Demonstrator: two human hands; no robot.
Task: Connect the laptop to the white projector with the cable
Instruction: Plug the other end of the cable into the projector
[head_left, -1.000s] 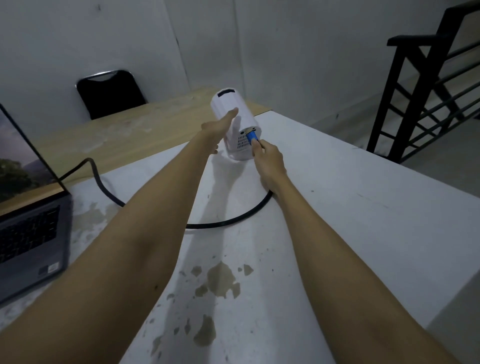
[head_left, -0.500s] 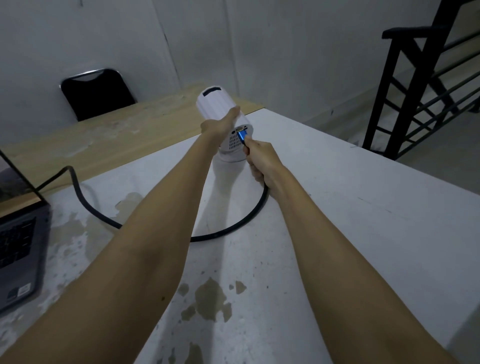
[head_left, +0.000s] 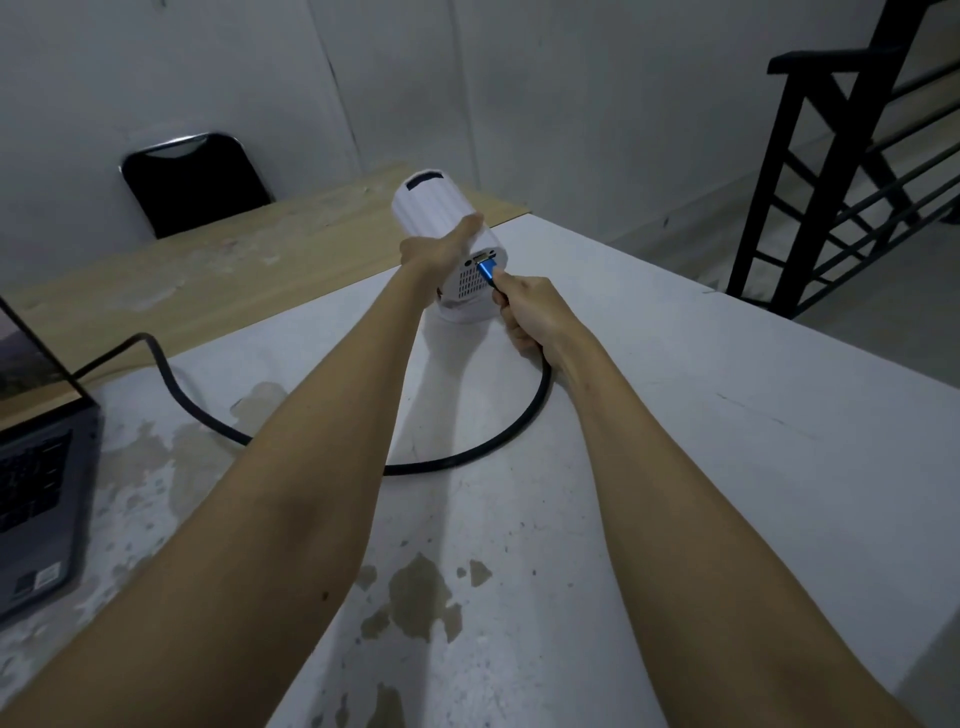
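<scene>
The white cylindrical projector (head_left: 436, 208) stands tilted on the white table (head_left: 727, 415), its rear panel with vents and ports facing me. My left hand (head_left: 439, 249) grips the projector's side. My right hand (head_left: 530, 317) holds the black cable (head_left: 197, 410) just behind its blue plug (head_left: 487, 270), whose tip sits at a port on the rear panel. The cable loops back across the table to the open grey laptop (head_left: 36, 493) at the left edge, its screen lit.
A wooden table (head_left: 208, 270) adjoins the white one at the back, with a black chair (head_left: 192, 182) behind it against the wall. A black stair railing (head_left: 831, 171) stands to the right. The white table has stained patches near me.
The view has shifted and the laptop now shows less at the left. My right hand has slid back along the plug, showing more of its blue shell at the port.
</scene>
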